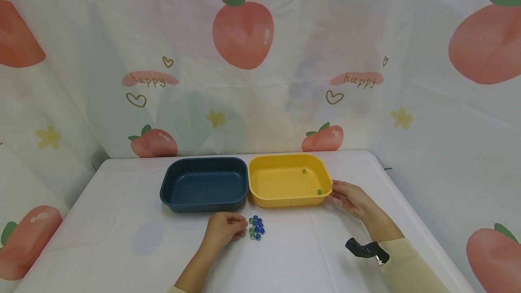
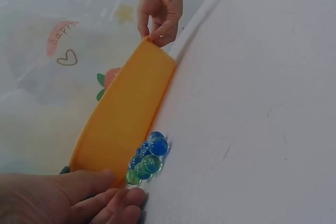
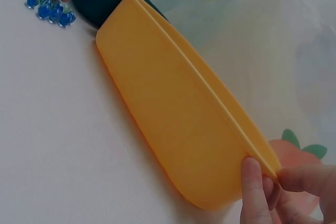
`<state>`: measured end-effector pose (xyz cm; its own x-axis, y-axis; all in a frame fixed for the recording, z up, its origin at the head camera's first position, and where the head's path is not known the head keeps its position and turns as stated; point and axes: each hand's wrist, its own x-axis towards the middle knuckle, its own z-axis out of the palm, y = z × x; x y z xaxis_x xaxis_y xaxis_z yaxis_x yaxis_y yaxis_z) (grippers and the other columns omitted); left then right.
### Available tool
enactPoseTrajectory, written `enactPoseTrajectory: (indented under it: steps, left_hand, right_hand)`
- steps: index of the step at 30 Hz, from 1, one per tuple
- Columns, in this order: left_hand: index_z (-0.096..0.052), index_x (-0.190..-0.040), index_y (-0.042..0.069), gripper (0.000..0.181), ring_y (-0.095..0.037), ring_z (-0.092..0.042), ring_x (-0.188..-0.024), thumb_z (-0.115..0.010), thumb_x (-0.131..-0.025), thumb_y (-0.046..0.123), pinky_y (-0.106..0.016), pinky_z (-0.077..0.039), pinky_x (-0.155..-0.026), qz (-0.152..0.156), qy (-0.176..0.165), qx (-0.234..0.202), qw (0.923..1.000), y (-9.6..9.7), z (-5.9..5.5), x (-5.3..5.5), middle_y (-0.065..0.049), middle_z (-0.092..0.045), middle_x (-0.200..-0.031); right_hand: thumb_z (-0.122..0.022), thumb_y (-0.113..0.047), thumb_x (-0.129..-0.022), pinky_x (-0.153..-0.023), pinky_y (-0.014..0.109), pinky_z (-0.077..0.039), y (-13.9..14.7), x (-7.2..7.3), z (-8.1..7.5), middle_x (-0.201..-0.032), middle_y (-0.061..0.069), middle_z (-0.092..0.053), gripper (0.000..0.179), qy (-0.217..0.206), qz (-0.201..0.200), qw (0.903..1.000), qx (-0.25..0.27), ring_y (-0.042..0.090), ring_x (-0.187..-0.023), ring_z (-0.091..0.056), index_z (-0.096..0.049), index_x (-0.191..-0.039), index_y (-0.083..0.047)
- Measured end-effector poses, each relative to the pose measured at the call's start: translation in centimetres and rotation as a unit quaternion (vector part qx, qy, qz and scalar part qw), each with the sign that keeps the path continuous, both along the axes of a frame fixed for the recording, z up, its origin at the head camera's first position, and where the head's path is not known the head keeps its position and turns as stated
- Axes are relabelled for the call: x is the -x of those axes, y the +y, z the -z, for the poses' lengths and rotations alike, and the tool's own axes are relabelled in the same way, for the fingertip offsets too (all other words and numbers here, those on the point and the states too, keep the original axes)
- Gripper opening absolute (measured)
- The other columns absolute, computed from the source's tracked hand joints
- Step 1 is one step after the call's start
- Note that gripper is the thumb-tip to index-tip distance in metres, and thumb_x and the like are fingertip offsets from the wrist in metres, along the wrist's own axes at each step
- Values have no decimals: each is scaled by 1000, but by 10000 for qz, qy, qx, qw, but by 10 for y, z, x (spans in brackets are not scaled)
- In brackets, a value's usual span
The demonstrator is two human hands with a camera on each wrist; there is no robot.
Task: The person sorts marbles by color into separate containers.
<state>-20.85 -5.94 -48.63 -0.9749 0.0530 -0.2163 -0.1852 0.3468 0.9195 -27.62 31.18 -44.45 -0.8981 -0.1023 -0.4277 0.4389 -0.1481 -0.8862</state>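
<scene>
My left hand (image 1: 225, 230) is beside a small cluster of glass marbles (image 1: 257, 229), some blue and some green. Its fingertips come close to a green marble (image 2: 133, 177) in the left wrist view; nothing shows held between thumb and fingers. At the right end of a yellow tray (image 1: 285, 203), my right hand (image 1: 351, 198) pinches the rim corner, with one digit (image 3: 252, 174) against the outer wall and another over the edge. Two green marbles lie inside this tray, one toward the back (image 1: 304, 171) and one near the right corner (image 1: 319, 191).
A dark blue tray (image 1: 203, 207) stands against the yellow tray's left side, with no marbles visible in it. Both are on a white-covered table (image 1: 301, 257). Behind hangs a fruit-patterned cloth (image 1: 244, 103). A black wrist device (image 1: 366, 248) is on the right sleeve.
</scene>
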Motion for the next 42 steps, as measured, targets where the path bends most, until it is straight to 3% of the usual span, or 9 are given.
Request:
enactPoseTrajectory:
  steps: [7,15,32,42]
  left_hand:
    - [-74,-97,-1,17,-14,-69,-62,-75,-85,10,-25,-60,-58,-157,208,155,9995,7,7,5,-8,-74,-79]
    - [-75,-92,-2,14,-11,-67,-58,-77,-83,9,-22,-57,-54,-300,579,565,9963,16,5,8,-7,-73,-77]
    - [-78,-89,3,11,-8,-61,-58,-79,-82,11,-21,-53,-53,-191,737,1526,9854,27,-4,6,-2,-72,-75]
    - [-78,-85,7,4,-8,-58,-58,-78,-82,10,-22,-50,-53,-81,847,1806,9799,28,-3,6,3,-68,-67]
  right_hand:
    - [-50,-13,-103,-93,25,-54,0,0,1,-109,1,-64,62,15,18,10000,60,13,-100,-66,-19,-154,3]
    - [-49,-13,-103,-93,26,-54,-1,1,1,-111,2,-63,61,57,-4,10000,11,13,-100,-66,-19,-153,4]
    - [-49,-13,-104,-93,25,-54,0,0,1,-110,1,-63,60,58,-7,9999,87,12,-98,-66,-19,-153,4]
    - [-50,-14,-103,-93,24,-54,0,0,2,-113,2,-62,61,28,69,9999,97,13,-100,-66,-20,-154,3]
